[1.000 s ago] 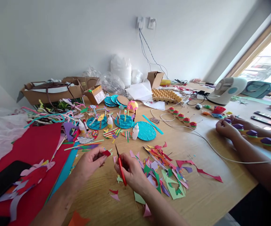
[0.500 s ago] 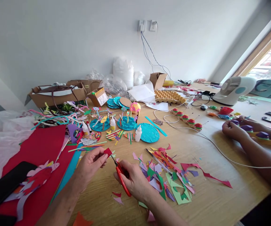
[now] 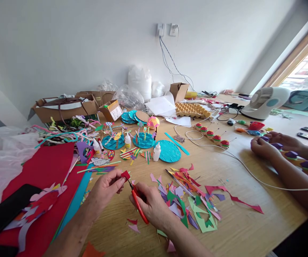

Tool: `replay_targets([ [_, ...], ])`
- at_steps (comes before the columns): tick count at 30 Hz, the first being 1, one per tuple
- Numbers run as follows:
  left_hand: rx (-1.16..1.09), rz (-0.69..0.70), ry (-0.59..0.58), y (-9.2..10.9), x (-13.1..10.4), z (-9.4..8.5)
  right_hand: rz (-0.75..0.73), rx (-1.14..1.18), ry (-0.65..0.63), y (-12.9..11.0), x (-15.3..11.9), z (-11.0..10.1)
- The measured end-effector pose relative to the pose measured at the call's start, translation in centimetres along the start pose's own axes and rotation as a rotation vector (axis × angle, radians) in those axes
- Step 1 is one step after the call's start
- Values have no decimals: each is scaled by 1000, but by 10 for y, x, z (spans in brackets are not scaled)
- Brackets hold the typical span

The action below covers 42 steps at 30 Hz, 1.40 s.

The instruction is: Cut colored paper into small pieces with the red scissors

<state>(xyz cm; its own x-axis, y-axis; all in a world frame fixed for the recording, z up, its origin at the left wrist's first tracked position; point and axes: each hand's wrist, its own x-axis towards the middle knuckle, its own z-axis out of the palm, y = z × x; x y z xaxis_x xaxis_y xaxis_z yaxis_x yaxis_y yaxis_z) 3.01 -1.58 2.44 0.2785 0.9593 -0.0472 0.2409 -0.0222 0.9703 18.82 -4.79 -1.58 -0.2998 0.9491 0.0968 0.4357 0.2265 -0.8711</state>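
Nearest, the right hand (image 3: 154, 203) is wrapped around the red-handled scissors (image 3: 140, 208), just above the bare wood of the counter (image 3: 111, 230). They look light but rigid, with smooth, probably plastic-coated handles that should not slip much; the loops are the place to hold them, away from the thin metal blades. A little farther out, the left hand (image 3: 107, 185) pinches a small piece of red paper (image 3: 126, 175) between thumb and fingertips. The paper seems almost weightless and flexible, likely to bend or crease under a hard squeeze, so a light pinch at one edge, clear of the blades, suits it best.

The scissors' long axis runs aslant: handles toward the wearer and to the right, tips away and to the left, at the near edge of the red paper. How far the blades are parted cannot be told. The paper sticks out beyond the left fingertips, one corner facing away; it is too compact to show a clear long axis.

To the right of the scissors lies a loose heap of coloured paper scraps (image 3: 180, 196). Beyond the hands, a white glue bottle (image 3: 156, 152) stands upright beside a flat blue disc (image 3: 170, 151), its nozzle pointing up.
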Motion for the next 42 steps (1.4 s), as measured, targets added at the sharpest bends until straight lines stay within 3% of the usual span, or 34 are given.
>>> replay_targets([
  [23, -127, -68, -75, -6, -4, -3, -43, -53, 23, 3, -1, 6],
  [30, -144, -105, -107, -9, -10, -2, -21, -75, -16, 1, -3, 8],
  [36, -61, -119, -147, -13, -12, -16, -3, -130, -77, 4, -11, 8],
  [42, 24, -165, -248, -22, -9, -17, 52, -209, -145, 6, -21, 8],
])
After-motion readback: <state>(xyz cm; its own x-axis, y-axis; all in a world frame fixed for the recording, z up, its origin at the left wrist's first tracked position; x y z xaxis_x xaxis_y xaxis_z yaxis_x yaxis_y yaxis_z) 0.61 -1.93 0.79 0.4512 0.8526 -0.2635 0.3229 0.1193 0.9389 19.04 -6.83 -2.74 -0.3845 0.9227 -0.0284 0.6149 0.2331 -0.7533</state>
